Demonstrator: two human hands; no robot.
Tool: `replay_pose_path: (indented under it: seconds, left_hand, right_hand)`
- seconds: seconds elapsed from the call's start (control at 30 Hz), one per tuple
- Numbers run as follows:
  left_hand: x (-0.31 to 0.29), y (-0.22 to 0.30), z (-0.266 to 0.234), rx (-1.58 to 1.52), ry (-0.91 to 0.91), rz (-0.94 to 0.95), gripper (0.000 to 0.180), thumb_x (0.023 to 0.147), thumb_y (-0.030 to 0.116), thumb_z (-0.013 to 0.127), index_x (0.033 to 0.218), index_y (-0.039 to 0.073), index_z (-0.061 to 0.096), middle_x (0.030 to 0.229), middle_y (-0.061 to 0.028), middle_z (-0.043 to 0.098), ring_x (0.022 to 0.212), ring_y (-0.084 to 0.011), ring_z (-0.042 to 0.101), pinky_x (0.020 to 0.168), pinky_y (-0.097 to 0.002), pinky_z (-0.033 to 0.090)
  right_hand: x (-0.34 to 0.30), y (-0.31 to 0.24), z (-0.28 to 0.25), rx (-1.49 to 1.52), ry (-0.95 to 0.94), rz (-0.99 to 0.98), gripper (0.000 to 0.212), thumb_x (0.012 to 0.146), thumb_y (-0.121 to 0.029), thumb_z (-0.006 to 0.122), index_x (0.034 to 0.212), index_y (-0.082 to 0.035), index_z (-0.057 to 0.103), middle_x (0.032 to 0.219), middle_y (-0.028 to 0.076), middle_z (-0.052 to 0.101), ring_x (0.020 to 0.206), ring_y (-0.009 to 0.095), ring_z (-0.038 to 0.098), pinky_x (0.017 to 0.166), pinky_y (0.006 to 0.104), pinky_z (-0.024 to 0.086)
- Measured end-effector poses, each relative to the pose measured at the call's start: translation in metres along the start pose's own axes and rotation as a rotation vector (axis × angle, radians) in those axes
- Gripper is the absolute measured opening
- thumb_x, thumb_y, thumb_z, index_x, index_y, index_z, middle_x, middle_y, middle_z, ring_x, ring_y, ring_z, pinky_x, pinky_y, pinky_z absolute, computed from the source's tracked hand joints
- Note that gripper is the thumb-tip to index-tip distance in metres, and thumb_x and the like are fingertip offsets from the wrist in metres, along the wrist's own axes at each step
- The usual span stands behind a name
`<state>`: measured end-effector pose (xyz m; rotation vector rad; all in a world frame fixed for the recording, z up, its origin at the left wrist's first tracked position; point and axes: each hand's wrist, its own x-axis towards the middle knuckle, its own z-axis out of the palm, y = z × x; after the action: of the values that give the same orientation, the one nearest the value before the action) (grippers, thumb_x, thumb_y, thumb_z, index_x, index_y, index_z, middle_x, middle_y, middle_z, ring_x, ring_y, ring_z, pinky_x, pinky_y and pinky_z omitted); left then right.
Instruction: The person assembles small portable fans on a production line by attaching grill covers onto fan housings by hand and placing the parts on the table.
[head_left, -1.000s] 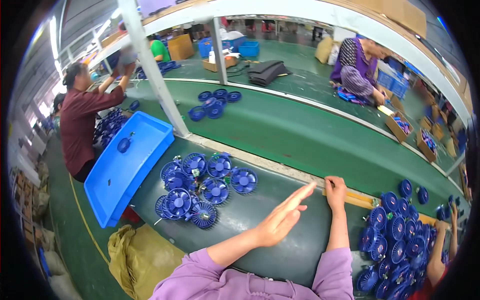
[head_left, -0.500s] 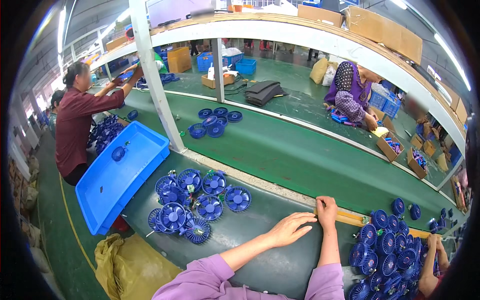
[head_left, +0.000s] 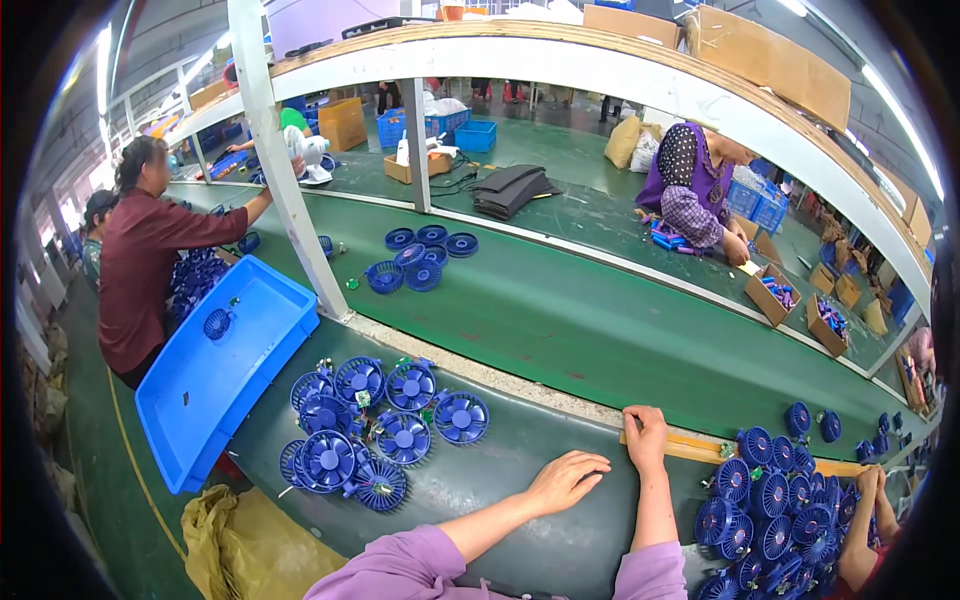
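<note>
Two bunches of blue fans (head_left: 403, 438) lie on the dark table (head_left: 470, 475), one to the left and one to the right. The left hand (head_left: 568, 482) is loose, its fingers a little bent, over the table between them. The right hand (head_left: 646, 438) is curled up by the end of a yellow wood strip (head_left: 690, 446), and I cannot tell if it holds anything. A blue tray (head_left: 200, 390) tilts at the left

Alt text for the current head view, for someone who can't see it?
A person's left hand is open over a dark green table, right hand curled at its edge beside a green belt. Blue fans and a blue tray lie left, a bigger fan pile right.
</note>
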<state>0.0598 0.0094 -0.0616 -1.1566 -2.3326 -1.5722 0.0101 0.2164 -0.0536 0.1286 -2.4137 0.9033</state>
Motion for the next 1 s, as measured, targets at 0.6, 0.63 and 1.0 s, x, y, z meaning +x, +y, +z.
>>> replay_pose_path:
  seconds: [0.6,0.63,1.0]
  left_hand:
    - [-0.0016,-0.0012,-0.0002,0.042,-0.037,-0.015,0.02,0.093,0.018,0.058,0.11,0.008,0.065,0.122,-0.0073,0.064,0.115,-0.0296,0.058,0.098,-0.0406,0.046]
    - [-0.0023,-0.0012,-0.0006,0.044,-0.039,-0.021,0.02,0.093,0.018,0.059,0.11,0.008,0.065,0.122,-0.0072,0.064,0.115,-0.0296,0.058,0.098,-0.0406,0.046]
    - [0.0013,0.0025,0.0017,0.028,-0.028,-0.003,0.02,0.09,0.015,0.062,0.109,0.008,0.067,0.119,-0.0072,0.066,0.112,-0.0285,0.06,0.095,-0.0397,0.048]
  right_hand:
    - [0.0014,-0.002,0.0019,-0.023,0.006,-0.017,0.007,0.078,-0.005,0.068,0.084,-0.005,0.068,0.088,0.012,0.069,0.088,0.033,0.062,0.08,0.0418,0.049]
    - [0.0009,-0.0021,0.0028,-0.023,0.007,-0.018,0.007,0.078,-0.005,0.068,0.084,-0.005,0.068,0.089,0.012,0.069,0.088,0.033,0.062,0.079,0.042,0.049]
    - [-0.0009,0.0022,-0.0012,-0.068,0.019,-0.026,0.007,0.079,-0.008,0.068,0.085,-0.006,0.07,0.088,0.011,0.07,0.087,0.032,0.063,0.08,0.0411,0.05]
